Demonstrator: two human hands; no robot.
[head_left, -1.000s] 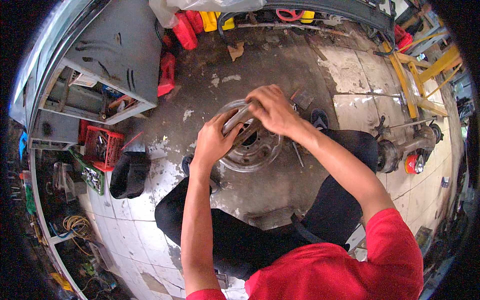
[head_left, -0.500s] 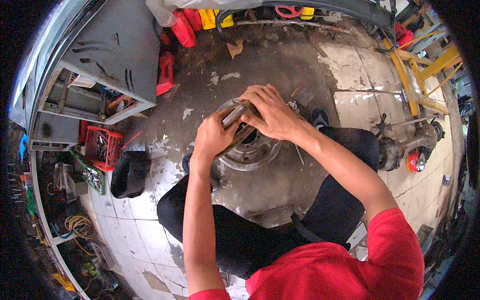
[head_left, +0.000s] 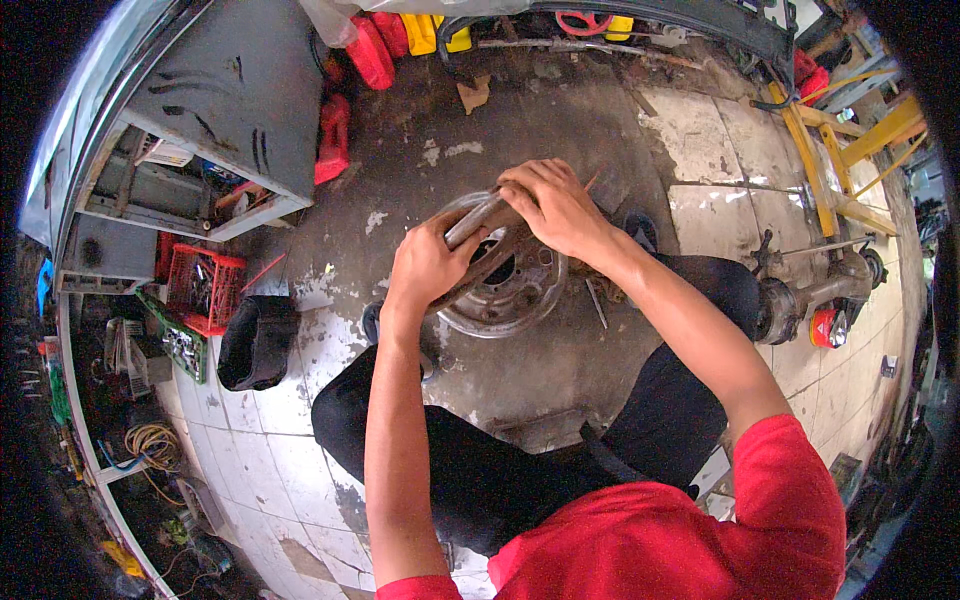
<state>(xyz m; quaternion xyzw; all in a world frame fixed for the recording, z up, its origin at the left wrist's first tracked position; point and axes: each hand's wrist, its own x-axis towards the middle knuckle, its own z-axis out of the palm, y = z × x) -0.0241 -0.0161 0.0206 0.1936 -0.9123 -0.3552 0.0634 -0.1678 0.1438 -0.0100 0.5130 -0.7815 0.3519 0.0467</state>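
A curved, worn brown-grey metal piece (head_left: 474,222), shaped like a brake shoe, is held up in front of me. My left hand (head_left: 424,265) is closed around its near left part, with the thumb along the inner side. At its upper right end, my right hand (head_left: 553,207) has its fingers bent over the top. Below the piece lies a round steel wheel rim (head_left: 515,318) with a dark centre hole, flat on the floor between my legs. My hands and the held piece cover the rim's upper part.
A thin metal rod (head_left: 597,304) lies right of the rim. An axle with a hub (head_left: 776,310) and a red can (head_left: 828,328) are at right, below a yellow stand (head_left: 818,165). To the left are a red crate (head_left: 205,290), a black bundle (head_left: 258,343) and a grey cabinet (head_left: 220,90).
My right hand has shifted slightly right along the curved metal piece, and its fingers are less raised. More of the piece and of the wheel rim shows. My left hand stays in place.
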